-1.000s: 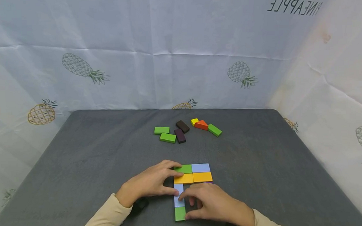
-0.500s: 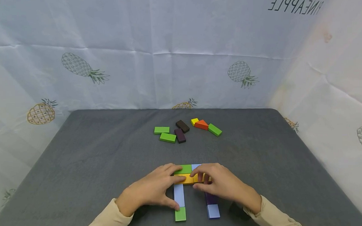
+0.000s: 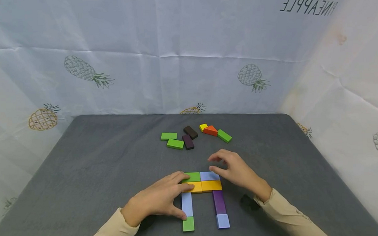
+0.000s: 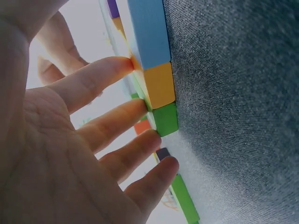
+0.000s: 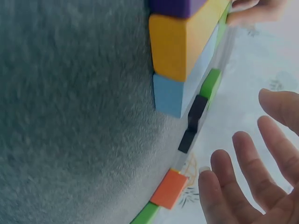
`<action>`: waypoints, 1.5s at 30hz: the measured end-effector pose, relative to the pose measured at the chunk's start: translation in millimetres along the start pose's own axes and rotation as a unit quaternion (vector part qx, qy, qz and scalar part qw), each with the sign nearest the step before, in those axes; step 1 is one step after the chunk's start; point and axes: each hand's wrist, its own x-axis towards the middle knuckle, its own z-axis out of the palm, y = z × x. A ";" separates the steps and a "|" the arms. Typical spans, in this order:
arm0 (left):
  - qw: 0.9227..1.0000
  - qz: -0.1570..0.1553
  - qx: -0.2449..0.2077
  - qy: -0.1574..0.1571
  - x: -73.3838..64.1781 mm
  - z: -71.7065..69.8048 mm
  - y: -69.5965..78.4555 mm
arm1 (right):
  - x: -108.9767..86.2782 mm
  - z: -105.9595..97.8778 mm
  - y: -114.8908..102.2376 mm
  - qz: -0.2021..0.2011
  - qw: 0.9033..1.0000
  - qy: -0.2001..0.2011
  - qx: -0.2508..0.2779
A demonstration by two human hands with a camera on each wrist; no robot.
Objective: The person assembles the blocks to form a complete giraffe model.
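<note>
Flat coloured blocks form an arch-like shape on the table. Its top row joins a green block [image 3: 194, 176] and a light blue block [image 3: 209, 175], above two orange-yellow blocks [image 3: 212, 185]. The left leg is a light blue block [image 3: 187, 202] over a small green block [image 3: 188, 225]; the right one is a purple block [image 3: 219, 202] over a small light blue block [image 3: 223, 221]. My left hand [image 3: 156, 197] rests its extended fingertips on the top-left blocks, thumb at the left leg. Holding nothing, my right hand [image 3: 237, 168] hovers beside the top-right corner, fingers relaxed.
Farther back lie loose blocks: green ones [image 3: 175, 144], a dark brown one [image 3: 190, 132], a dark purple one [image 3: 188, 142], a small yellow one [image 3: 203, 127] and an orange-red triangle [image 3: 210, 130]. A pineapple-print cloth [image 3: 137, 85] hangs behind the grey table [image 3: 108, 160].
My right hand has moved from the left leg across the orange-yellow blocks, then up and right, off the shape. My left thumb has slid down along the left leg.
</note>
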 end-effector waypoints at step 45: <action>1.000 -0.009 -0.016 -0.010 1.1 -0.3 1.3 | 63.2 -14.3 87.8 0.138 0.988 0.046 -0.051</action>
